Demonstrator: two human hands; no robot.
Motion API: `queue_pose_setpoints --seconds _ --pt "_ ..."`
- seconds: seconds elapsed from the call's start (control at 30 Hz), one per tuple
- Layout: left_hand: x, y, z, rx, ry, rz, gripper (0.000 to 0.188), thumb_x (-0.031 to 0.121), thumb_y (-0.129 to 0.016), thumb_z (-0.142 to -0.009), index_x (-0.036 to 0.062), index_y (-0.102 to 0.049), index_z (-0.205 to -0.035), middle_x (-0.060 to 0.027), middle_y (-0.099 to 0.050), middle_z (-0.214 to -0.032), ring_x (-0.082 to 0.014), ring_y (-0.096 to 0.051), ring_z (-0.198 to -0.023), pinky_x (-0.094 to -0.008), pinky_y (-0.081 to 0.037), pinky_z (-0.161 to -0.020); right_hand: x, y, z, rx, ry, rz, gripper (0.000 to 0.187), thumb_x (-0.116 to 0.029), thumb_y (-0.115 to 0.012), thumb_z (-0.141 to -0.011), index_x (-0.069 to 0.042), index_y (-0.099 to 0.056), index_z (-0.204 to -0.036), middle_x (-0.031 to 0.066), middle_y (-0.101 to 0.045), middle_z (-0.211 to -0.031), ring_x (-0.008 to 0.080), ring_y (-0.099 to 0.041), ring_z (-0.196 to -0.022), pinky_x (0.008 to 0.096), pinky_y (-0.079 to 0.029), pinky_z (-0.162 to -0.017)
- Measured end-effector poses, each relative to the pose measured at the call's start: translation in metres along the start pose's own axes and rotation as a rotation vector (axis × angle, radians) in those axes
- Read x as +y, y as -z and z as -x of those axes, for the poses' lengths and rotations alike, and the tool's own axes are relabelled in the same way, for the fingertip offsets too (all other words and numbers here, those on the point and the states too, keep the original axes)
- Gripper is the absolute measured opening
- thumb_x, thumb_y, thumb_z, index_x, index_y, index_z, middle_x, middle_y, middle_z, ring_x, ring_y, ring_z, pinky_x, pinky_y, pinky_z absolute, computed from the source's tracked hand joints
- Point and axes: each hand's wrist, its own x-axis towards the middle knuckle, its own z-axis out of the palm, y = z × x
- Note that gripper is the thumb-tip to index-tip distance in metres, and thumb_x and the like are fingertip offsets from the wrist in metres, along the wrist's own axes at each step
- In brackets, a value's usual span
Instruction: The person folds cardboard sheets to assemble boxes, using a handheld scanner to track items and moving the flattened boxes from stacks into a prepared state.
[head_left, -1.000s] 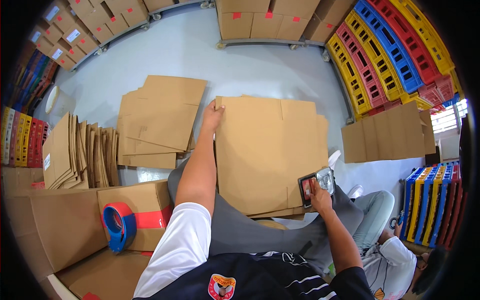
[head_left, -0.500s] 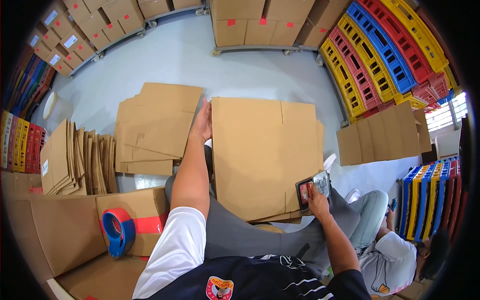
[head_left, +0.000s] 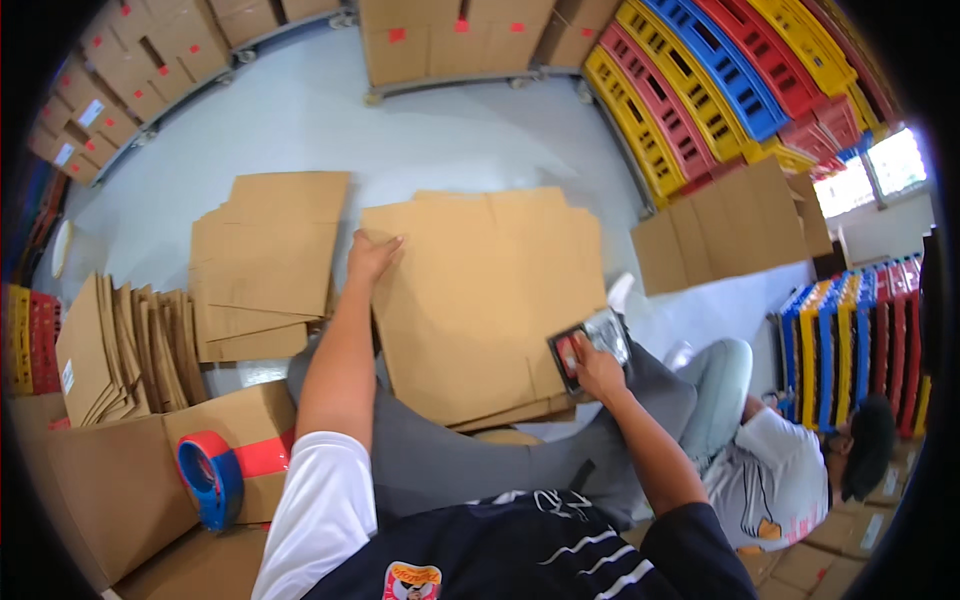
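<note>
A flat brown cardboard sheet (head_left: 480, 300) with stepped far corners lies across my lap, on at least one more sheet that shows at its near edge. My left hand (head_left: 372, 257) grips its far left edge, thumb on top and the other fingers partly out of sight. On the sheet's near right part sits an open flat case (head_left: 562, 362) with a black rim and something reddish inside, perhaps an ink pad. Its silvery lid (head_left: 610, 332) lies beside it. My right hand (head_left: 600, 372) is over the case, fingers closed together; what they hold is hidden.
Left of my lap lie loose flat cardboard (head_left: 270, 260) and a row of upright folded cartons (head_left: 140, 345). A blue tape dispenser (head_left: 215, 490) with red tape stands near an open box (head_left: 110, 500). At right sit a co-worker (head_left: 770, 480) and stacked plastic crates (head_left: 850, 340).
The top sheet's outline differs: its far edge was straight and is now stepped. My left hand went from resting along the side to gripping over the edge. The whole view has shifted.
</note>
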Motion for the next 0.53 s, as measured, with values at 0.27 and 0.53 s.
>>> queue_pose_setpoints --seconds 0.27,0.53 --pt "-0.020 -0.028 0.018 -0.053 -0.097 -0.139 0.127 0.022 -0.091 -0.064 0.0109 -0.007 -0.158 -0.0286 -0.042 -0.142 -0.0400 -0.052 -0.124 -0.0423 -0.046 -0.106 -0.015 0.016 -0.010 0.168 -0.004 -0.125 0.053 -0.021 -0.059 -0.090 -0.013 -0.049 -0.141 0.0309 -0.068 -0.093 0.0481 -0.066 -0.088 0.0560 -0.052 -0.079" --pt "0.033 -0.055 0.057 0.008 -0.016 -0.297 0.119 0.020 -0.085 -0.071 0.0165 -0.006 -0.159 -0.0246 -0.041 -0.142 -0.0382 -0.046 -0.132 -0.0412 -0.042 -0.110 0.023 -0.021 0.001 0.199 0.128 0.049 0.073 -0.020 -0.067 -0.089 -0.022 -0.034 -0.154 0.0226 -0.067 -0.118 0.0340 -0.062 -0.117 0.0438 -0.048 -0.100"
